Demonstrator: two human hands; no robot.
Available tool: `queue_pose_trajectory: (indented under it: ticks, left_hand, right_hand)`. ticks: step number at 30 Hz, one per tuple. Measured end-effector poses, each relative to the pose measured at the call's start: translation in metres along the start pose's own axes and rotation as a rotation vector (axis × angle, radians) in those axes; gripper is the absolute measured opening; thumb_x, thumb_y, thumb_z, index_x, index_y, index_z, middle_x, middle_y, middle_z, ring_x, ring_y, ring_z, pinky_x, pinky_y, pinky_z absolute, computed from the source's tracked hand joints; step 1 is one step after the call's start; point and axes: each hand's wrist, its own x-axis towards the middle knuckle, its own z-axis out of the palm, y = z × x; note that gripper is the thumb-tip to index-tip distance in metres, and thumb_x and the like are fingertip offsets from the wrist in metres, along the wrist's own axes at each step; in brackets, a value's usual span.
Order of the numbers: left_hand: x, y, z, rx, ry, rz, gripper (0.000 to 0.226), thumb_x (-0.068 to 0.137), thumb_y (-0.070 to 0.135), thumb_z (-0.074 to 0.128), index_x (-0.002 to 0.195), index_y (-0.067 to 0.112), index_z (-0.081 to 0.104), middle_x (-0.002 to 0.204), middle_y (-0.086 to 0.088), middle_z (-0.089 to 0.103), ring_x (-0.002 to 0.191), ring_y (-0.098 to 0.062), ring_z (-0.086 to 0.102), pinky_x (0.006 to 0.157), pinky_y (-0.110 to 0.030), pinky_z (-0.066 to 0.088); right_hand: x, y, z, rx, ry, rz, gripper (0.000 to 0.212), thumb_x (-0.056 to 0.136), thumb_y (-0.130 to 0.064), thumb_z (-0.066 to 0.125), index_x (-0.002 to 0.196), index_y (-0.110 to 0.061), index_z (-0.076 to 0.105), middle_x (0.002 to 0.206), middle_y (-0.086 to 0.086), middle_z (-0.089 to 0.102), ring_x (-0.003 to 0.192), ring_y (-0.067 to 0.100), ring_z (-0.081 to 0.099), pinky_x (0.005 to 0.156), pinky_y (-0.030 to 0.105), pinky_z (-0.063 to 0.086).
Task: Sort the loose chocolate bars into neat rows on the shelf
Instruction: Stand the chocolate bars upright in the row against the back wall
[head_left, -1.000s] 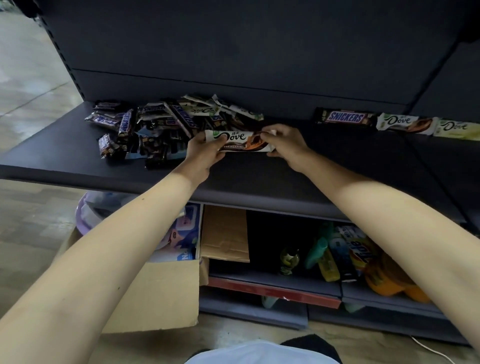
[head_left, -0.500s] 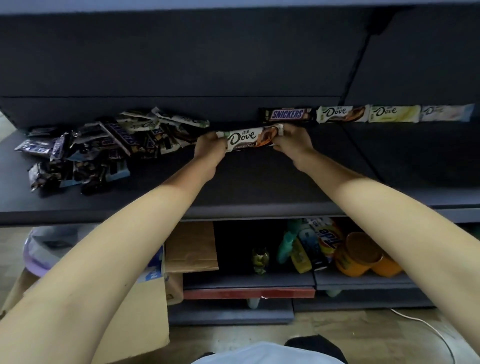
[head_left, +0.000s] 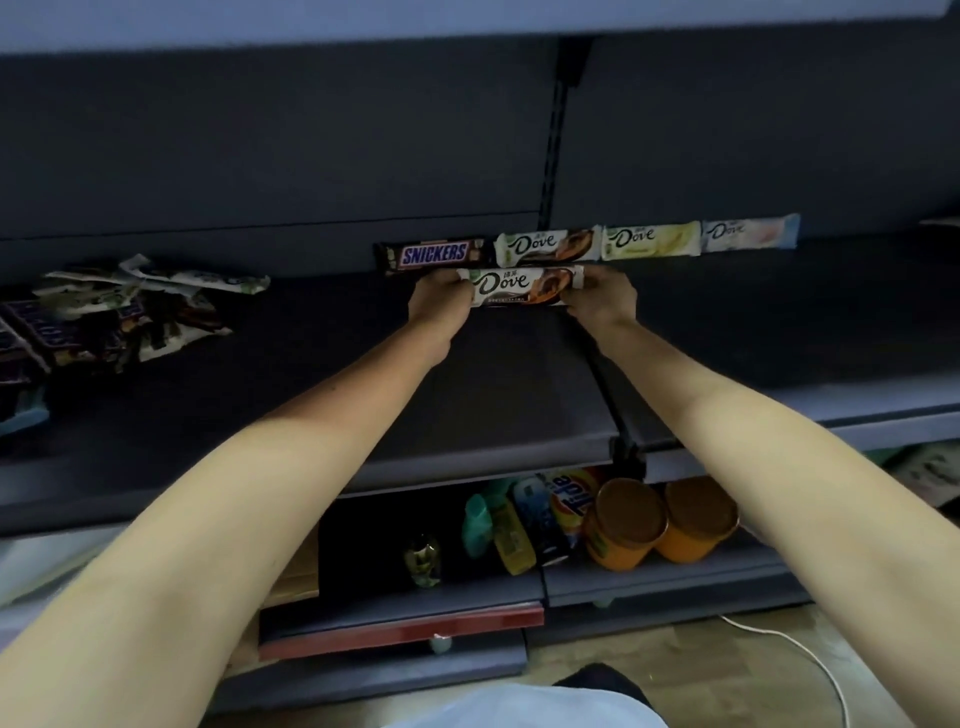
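I hold a chocolate bar (head_left: 519, 287) with both hands. My left hand (head_left: 439, 304) grips its left end and my right hand (head_left: 602, 301) grips its right end, fingers curled around it. The bar lies sideways, low over the dark shelf (head_left: 311, 389). It is just on the near side of the far row (head_left: 649, 240), which begins with a Snickers bar (head_left: 434, 254) on the left. A messy pile of loose bars (head_left: 114, 317) sits well apart on the left.
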Motion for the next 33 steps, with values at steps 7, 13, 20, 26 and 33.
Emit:
queue_pose_trajectory:
  ticks: [7, 13, 20, 26, 33]
  left_hand:
    - [0.015, 0.021, 0.042, 0.021, -0.066, -0.024, 0.019, 0.085, 0.005, 0.047, 0.091, 0.012, 0.063, 0.099, -0.006, 0.062, 0.099, -0.022, 0.059, 0.095, -0.035, 0.049]
    - [0.026, 0.023, 0.061, 0.082, -0.069, -0.021, 0.019, 0.084, 0.005, 0.047, 0.092, 0.009, 0.064, 0.098, -0.009, 0.061, 0.093, -0.022, 0.056, 0.082, -0.031, 0.047]
    - [0.031, 0.023, 0.071, 0.096, -0.033, -0.021, 0.027, 0.088, 0.007, 0.045, 0.109, 0.007, 0.062, 0.115, -0.013, 0.061, 0.107, -0.025, 0.056, 0.098, -0.038, 0.045]
    - [0.030, 0.027, 0.075, 0.077, -0.097, -0.010, 0.028, 0.091, 0.007, 0.044, 0.116, 0.007, 0.057, 0.117, -0.009, 0.057, 0.107, -0.019, 0.050, 0.094, -0.031, 0.042]
    - [0.034, 0.029, 0.077, 0.085, -0.147, -0.008, 0.029, 0.091, 0.005, 0.044, 0.118, 0.010, 0.054, 0.110, -0.003, 0.053, 0.100, -0.015, 0.047, 0.087, -0.025, 0.039]
  right_hand:
    - [0.037, 0.010, -0.033, -0.045, 0.004, 0.026, 0.025, 0.087, -0.013, 0.053, 0.108, -0.007, 0.066, 0.112, 0.011, 0.066, 0.107, 0.023, 0.059, 0.087, 0.024, 0.045]
    - [0.056, 0.013, -0.040, 0.090, -0.047, 0.087, 0.037, 0.087, -0.023, 0.058, 0.123, -0.013, 0.058, 0.124, 0.010, 0.060, 0.113, 0.023, 0.057, 0.099, 0.028, 0.045]
    - [0.065, 0.016, -0.039, 0.123, -0.089, 0.052, 0.042, 0.089, -0.022, 0.053, 0.131, -0.014, 0.050, 0.133, 0.007, 0.053, 0.121, 0.021, 0.050, 0.100, 0.023, 0.038]
    - [0.072, 0.016, -0.038, 0.080, -0.142, -0.005, 0.040, 0.090, -0.019, 0.052, 0.129, -0.013, 0.050, 0.131, 0.006, 0.054, 0.121, 0.021, 0.048, 0.096, 0.021, 0.036]
    - [0.076, 0.019, -0.038, 0.101, -0.168, -0.029, 0.031, 0.089, -0.016, 0.053, 0.119, -0.010, 0.055, 0.117, 0.006, 0.057, 0.108, 0.019, 0.052, 0.093, 0.025, 0.041]
